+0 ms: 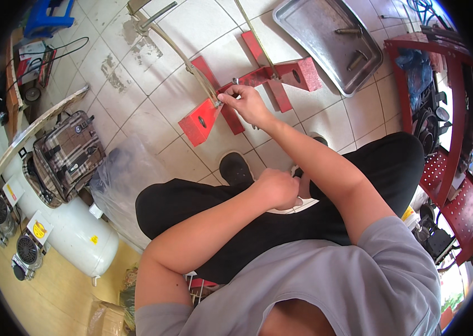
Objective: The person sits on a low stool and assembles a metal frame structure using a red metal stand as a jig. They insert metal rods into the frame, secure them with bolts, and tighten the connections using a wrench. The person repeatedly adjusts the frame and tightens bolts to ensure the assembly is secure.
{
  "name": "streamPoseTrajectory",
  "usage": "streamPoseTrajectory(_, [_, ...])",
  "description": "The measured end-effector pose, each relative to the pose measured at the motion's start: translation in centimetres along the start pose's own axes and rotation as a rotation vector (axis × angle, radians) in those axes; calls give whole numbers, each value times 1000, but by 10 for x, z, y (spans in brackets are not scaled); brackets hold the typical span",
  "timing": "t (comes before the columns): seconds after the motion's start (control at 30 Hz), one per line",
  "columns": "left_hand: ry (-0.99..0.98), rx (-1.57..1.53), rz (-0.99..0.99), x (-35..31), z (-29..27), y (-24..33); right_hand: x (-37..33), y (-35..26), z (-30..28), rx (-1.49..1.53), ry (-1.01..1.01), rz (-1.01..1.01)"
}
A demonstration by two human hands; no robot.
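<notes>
Grey shirt (326, 274) nearest of all, then black trousers (197, 210) with the knees spread wide below the fingers, seemingly so both arms can get down between them. From where I stand, the right hand (249, 106) reaches out with thumb and forefinger drawn almost together, right at the lower end of a long pale rod (187, 63). Whether they're pinching it or only touching, I can't say for certain. Beneath and just beyond those fingertips sits the red metal stand (256, 77), flat on the tiled floor (155, 126), its long feet splayed to both sides, probably to keep it from tipping. The left hand (277, 187) hangs back, nearer the body, fingers curled; what they might be holding is hidden from me. Up and to the right of the working fingers, a metal tray (309, 33) carries two metal cylinders (358, 60), perhaps to stop them rolling off.
</notes>
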State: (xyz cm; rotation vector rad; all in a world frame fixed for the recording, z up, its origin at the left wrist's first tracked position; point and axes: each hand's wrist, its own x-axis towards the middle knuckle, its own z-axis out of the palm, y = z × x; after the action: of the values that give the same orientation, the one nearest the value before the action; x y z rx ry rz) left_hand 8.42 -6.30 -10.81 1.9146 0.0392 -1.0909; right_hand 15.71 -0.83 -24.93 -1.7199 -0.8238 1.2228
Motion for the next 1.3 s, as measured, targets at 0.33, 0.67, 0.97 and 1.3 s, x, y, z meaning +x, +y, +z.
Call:
streamPoseTrajectory(0.33, [26, -26, 6, -3, -2, 2, 4, 8, 1, 213, -18, -100])
streamPoseTrajectory(0.67, [17, -40, -21, -6, -4, 1, -11, -13, -12, -178, -190, 84])
streamPoseTrajectory(0.97, [-13, -32, -39, -7, -6, 3, -15, -24, -15, -146, -222, 61])
streamPoseTrajectory(1.3, [12, -84, -43, -3, -9, -8, -8, -22, -36, -251, -218, 43])
